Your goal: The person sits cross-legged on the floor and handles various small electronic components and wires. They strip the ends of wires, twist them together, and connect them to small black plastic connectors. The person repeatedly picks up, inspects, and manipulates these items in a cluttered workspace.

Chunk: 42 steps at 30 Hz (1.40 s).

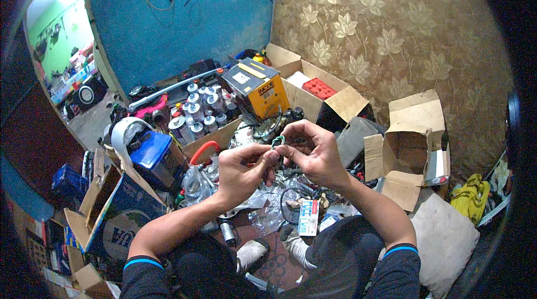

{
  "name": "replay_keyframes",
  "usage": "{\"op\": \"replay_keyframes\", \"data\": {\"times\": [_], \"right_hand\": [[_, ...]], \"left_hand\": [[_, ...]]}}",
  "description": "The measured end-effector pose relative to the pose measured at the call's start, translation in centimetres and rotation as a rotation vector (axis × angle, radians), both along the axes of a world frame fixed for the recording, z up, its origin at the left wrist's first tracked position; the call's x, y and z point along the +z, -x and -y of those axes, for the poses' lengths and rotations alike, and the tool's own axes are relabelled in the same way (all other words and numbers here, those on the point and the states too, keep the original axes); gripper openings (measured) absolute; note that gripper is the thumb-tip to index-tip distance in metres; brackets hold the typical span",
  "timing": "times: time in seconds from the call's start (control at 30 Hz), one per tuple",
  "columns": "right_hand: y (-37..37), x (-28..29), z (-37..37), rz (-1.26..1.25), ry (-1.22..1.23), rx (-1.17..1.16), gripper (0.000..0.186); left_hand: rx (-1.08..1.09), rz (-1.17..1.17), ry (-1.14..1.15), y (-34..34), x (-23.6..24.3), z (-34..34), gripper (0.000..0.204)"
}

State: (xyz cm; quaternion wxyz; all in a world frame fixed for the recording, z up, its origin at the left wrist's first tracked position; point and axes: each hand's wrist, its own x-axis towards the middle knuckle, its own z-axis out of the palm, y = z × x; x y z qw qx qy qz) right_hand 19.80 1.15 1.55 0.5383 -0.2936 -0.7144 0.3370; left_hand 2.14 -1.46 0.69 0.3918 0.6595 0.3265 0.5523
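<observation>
Thin green and dark wires [278, 141] form a small loop between my two hands, at the middle of the view. My left hand [244, 171] pinches them from the left with thumb and forefinger. From the right, my right hand [315, 153] grips the same wires, its thumb close to my left thumb. The wires' ends are hidden by my fingers. Beneath my hands lie clear plastic bags [274, 209] and a jumble of parts. A small white, blue and red packet [308, 218] lies just in front of my knees.
An orange and black box [260, 89] stands beyond my hands, with several spray cans [196, 110] left of it. Open cardboard boxes [404, 145] flank me on the right; a blue printed carton [126, 218] is at left. A grey slab [444, 243] lies by my right arm.
</observation>
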Motion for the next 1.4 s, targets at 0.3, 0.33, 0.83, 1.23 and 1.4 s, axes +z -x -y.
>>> {"op": "replay_keyframes", "data": {"times": [0.3, 0.33, 0.83, 1.23, 1.4], "right_hand": [[0.5, -0.7, 0.0, 0.067, -0.078, -0.193, 0.013], [0.6, -0.6, 0.1, 0.057, -0.063, -0.201, 0.010], [-0.9, -0.6, -1.6, 0.020, 0.231, 0.310, 0.019], [-1.6, -0.1, -1.0, 0.430, -0.043, 0.145, 0.004], [-1.8, 0.1, -1.1, 0.331, 0.184, 0.178, 0.006]], "left_hand": [[-0.064, -0.046, 0.095, -0.4, -0.9, -0.2, 0.013], [-0.060, -0.064, 0.088, -0.5, -0.9, -0.2, 0.013], [-0.080, 0.051, 0.180, 0.5, -0.4, -0.8, 0.018], [-0.053, 0.015, 0.176, 2.2, -0.7, -2.7, 0.016], [0.053, -0.185, -0.067, 2.2, -1.0, -2.8, 0.016]]}}
